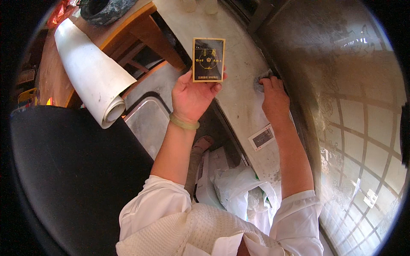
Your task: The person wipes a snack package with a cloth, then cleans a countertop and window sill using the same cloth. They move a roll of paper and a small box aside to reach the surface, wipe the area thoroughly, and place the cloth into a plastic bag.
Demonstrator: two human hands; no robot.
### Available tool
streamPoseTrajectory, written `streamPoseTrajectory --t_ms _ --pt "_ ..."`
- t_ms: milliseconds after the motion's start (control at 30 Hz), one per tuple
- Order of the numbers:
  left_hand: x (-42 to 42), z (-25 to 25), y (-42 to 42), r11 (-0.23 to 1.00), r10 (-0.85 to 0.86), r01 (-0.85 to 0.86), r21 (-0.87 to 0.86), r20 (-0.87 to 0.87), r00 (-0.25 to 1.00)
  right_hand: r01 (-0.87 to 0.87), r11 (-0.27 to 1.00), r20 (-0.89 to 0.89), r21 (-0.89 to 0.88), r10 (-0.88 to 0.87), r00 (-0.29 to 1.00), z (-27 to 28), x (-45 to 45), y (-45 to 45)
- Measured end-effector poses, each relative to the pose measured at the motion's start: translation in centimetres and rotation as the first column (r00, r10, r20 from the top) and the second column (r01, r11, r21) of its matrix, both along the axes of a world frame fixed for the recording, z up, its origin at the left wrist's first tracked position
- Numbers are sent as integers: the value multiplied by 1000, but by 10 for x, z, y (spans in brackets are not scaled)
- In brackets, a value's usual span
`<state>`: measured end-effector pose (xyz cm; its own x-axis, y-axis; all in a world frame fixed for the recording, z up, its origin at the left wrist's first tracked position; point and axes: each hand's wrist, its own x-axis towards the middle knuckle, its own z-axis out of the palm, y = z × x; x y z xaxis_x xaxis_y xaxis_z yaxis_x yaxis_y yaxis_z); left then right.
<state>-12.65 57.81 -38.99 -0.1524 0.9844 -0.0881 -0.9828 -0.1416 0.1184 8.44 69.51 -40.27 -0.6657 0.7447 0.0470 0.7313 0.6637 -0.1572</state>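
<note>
My left hand (pixel 193 97), with a pale green bangle on its wrist, holds up a flat black box (pixel 209 60) with a gold border. The box's face bears gold writing and a circular emblem. My right hand (pixel 276 97) is over the stone ledge (pixel 237 83), its fingers closed on a grey crumpled thing (pixel 258 84), perhaps a cloth; the hand covers much of it. A playing card (pixel 262 138) with a dark picture lies on the ledge beside my right forearm, which hides its edge.
A white roll of sheet material (pixel 93 73) lies to the left across a wooden table (pixel 54 70). A black panel (pixel 73 160) fills the lower left. A plastic bag (pixel 240 185) hangs or stands below the ledge. Patterned glass (pixel 358 128) borders the right side.
</note>
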Motion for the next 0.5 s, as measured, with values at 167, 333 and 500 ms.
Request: streamPoseTrajectory --t_ms 167,333,500 --pt "-2 -4 2 1000 8 -7 13 -42 999 -4 1000 21 5 4 1000 2 0 0" --pt "-6 -6 3 1000 10 -9 14 -38 999 -23 999 -25 29 24 999 -2 1 0" --pt "-9 -9 3 999 32 -31 18 -59 998 -12 1000 -4 28 12 1000 -4 1 0"
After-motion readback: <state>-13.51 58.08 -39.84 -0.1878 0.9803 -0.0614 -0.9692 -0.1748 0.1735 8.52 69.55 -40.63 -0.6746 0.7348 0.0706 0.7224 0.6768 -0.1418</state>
